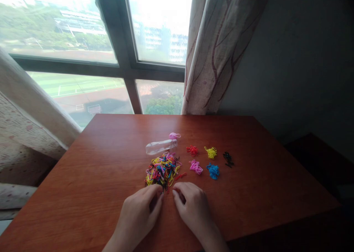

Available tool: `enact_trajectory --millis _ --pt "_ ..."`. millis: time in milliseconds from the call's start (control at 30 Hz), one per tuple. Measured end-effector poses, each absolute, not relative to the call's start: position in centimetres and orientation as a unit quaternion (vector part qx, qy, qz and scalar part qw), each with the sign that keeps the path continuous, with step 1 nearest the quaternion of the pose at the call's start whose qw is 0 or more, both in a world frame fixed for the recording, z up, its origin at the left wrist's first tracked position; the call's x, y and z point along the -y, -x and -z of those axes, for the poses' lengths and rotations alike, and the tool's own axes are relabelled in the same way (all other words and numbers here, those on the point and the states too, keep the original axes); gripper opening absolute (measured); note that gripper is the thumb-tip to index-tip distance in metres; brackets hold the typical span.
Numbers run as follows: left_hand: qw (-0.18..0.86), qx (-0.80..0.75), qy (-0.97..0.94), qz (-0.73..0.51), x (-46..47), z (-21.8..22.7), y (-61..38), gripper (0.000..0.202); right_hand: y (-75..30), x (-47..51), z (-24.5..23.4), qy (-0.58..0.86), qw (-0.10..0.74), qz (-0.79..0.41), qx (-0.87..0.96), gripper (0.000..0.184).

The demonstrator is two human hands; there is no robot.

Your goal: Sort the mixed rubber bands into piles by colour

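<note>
A mixed heap of small coloured rubber bands (163,169) lies on the table in front of my hands. At its near edge my left hand (142,207) is closed in a pinch; a tiny thing shows at its fingertips, too small to make out. My right hand (192,204) is also pinched, just right of the heap, and whatever it holds is hidden. A few red rubber bands (180,176) lie loose just beyond the right fingertips. To the right are separate piles of red (191,150), yellow (211,152), pink (196,166), blue (213,171) and black bands (228,159).
Behind the heap a clear bottle (161,147) lies on its side, with a pink cap (174,135) with a loop beside its mouth. The brown wooden table (91,189) reaches back to a window (127,71) and a curtain (215,52).
</note>
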State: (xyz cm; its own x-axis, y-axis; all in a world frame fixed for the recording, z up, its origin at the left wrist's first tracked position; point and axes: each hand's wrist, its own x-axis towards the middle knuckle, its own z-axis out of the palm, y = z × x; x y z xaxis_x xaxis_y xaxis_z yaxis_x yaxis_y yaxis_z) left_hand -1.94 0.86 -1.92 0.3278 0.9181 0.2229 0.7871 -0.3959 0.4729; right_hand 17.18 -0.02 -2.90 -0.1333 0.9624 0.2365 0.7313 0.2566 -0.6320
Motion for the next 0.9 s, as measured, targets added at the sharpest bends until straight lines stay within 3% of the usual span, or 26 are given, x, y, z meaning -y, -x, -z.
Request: enact_trajectory --millis 900 --pt "0.073 -0.539 -0.826 -0.147 -1.0 1.2 -0.5 0.023 -17.2 -0.1 2.9 0.577 0.31 -0.181 0.734 0.016"
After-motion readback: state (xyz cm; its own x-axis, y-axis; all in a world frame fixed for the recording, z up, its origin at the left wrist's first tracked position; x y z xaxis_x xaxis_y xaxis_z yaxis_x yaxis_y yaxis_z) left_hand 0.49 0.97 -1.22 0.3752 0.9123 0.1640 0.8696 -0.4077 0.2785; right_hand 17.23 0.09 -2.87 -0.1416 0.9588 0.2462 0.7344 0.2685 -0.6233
